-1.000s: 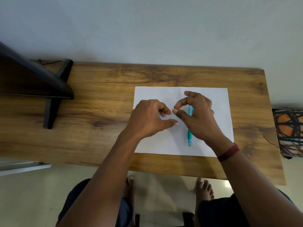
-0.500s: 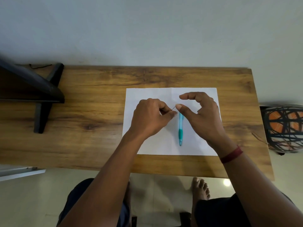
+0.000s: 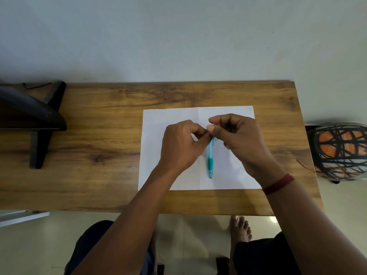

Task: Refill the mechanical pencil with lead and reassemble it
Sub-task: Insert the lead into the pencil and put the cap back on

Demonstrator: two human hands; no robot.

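mechanical pencil (image 3: 210, 161) lies on white paper (image 3: 158, 120)
left hand (image 3: 178, 147) and right hand (image 3: 244, 139) pinch, tips touching, over its far end; what they pinch is unclear.

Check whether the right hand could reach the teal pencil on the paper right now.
Probably yes. The pencil lies bare on the paper just beside the right hand, nothing covering its grip end; the fingertips, busy at the left hand's, would need freeing first.
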